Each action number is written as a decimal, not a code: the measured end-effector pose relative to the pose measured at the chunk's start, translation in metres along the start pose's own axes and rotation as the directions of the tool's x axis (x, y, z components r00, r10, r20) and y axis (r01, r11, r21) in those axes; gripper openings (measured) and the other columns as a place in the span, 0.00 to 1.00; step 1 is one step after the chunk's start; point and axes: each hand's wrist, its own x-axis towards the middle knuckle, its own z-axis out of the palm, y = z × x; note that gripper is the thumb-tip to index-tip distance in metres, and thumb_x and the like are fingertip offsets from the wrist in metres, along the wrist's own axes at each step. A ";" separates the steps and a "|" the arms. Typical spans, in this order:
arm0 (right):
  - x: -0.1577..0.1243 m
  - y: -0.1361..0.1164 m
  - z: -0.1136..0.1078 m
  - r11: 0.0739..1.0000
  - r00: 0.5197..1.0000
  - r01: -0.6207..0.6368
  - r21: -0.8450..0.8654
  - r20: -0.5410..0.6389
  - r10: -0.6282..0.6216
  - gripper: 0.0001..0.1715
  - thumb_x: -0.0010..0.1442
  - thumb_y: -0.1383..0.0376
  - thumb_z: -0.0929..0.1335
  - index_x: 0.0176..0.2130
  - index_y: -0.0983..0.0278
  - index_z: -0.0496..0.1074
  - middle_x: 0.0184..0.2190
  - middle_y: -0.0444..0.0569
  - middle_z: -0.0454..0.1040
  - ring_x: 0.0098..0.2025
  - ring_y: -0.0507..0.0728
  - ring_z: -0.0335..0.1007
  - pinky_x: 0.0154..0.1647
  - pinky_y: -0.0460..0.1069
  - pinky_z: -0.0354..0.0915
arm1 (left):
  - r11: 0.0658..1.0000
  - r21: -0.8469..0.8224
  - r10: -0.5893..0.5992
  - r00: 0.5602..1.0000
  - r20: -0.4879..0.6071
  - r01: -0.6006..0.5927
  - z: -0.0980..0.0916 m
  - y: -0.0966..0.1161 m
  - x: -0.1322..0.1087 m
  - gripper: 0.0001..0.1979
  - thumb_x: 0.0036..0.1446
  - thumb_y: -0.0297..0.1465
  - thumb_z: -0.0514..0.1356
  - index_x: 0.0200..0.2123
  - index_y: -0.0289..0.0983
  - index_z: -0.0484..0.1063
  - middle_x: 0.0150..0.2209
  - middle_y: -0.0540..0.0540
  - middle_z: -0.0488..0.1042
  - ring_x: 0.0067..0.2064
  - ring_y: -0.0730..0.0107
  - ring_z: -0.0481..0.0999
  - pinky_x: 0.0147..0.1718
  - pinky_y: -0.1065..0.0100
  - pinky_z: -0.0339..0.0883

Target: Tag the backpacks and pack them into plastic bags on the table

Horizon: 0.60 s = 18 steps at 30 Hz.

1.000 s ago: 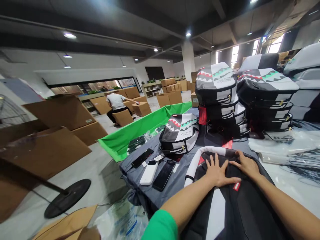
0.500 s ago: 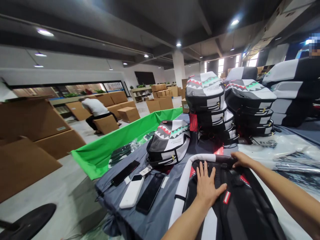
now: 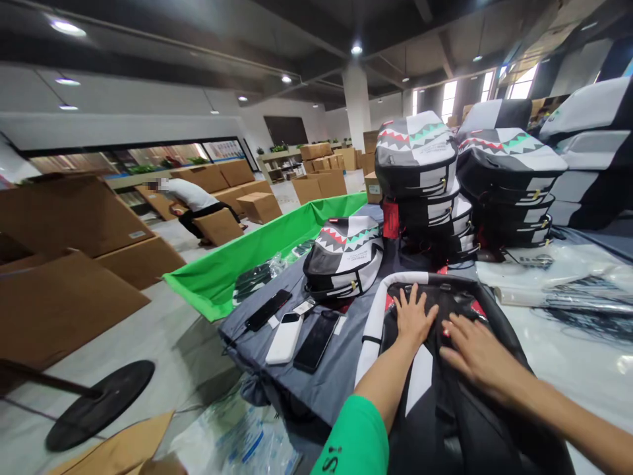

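Note:
A black and white backpack (image 3: 420, 422) lies in front of me, its strap side facing up. My left hand (image 3: 414, 316) rests on its upper left part with the fingers spread. Over the middle of the backpack is my right hand (image 3: 477, 353), palm down, fingers stretched out and not wrapped round anything; part of the red label lies beneath its fingers. Just past the backpack's upper left sits a smaller-looking backpack (image 3: 341, 257) with a zigzag red and green print. Two dark phones (image 3: 316, 342) and a white power bank (image 3: 285, 340) lie on the grey cloth to the left.
Stacked backpacks (image 3: 418, 158) stand at the back, with more piles (image 3: 514, 165) to their right. Clear plastic bags (image 3: 583, 290) lie on the right. A green cloth barrier (image 3: 208, 284) edges the table's left. Beyond it, a person (image 3: 195, 198) bends among cardboard boxes (image 3: 69, 218).
My right hand has left the backpack's top right edge and come down to its middle. My left hand stays near the upper left. The view has shifted, showing more floor.

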 end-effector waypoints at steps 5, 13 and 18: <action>-0.018 -0.022 0.024 0.999 0.998 -0.041 -0.028 -0.040 0.040 0.30 0.71 0.56 0.56 0.62 0.65 0.70 0.65 0.60 0.67 0.64 0.64 0.66 0.61 0.61 0.64 | 0.987 -0.105 0.126 0.992 0.026 -0.123 -0.032 0.013 -0.004 0.21 0.70 0.30 0.49 0.61 0.33 0.69 0.70 0.36 0.60 0.72 0.45 0.54 0.70 0.42 0.46; 0.013 -0.018 0.034 0.994 0.988 -0.108 0.035 -0.110 0.111 0.29 0.68 0.63 0.56 0.62 0.71 0.69 0.64 0.64 0.67 0.60 0.69 0.67 0.57 0.63 0.64 | 0.527 -0.216 0.804 0.399 0.440 -0.822 -0.068 0.029 -0.113 0.19 0.67 0.45 0.57 0.30 0.39 0.75 0.31 0.46 0.77 0.38 0.62 0.74 0.44 0.63 0.68; 0.022 -0.020 0.030 0.986 0.971 -0.134 0.098 -0.187 0.151 0.31 0.69 0.64 0.54 0.62 0.78 0.67 0.63 0.74 0.64 0.61 0.75 0.64 0.58 0.68 0.61 | 0.576 -0.046 0.737 0.494 0.461 -0.816 -0.029 0.006 -0.130 0.11 0.65 0.35 0.56 0.32 0.38 0.73 0.32 0.43 0.74 0.40 0.62 0.71 0.45 0.62 0.65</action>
